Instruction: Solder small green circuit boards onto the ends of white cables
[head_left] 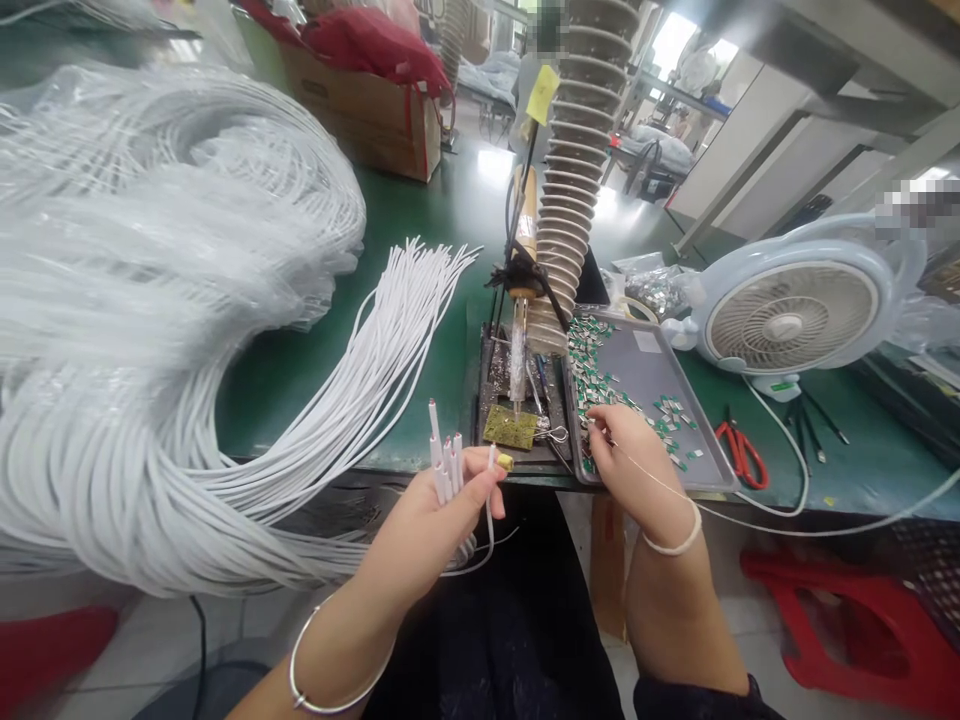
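Gripping white cables [448, 468] in your left hand [427, 530], you keep your right hand [637, 470] pinched above the tray's [660, 380] metal tabs [671, 415].

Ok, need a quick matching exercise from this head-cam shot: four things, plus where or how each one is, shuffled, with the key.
Things:
1. Left hand
2. Right hand
3. Soldering iron
4. Red-handled cutters

Places or states:
A. Above a metal tray of small green-and-silver parts
B. On the green bench mat, right of the metal tray
C. Tip down over a yellow pad
D. Gripping white cable ends

Pairs: 1-D, 2-A, 3-C, 4-B
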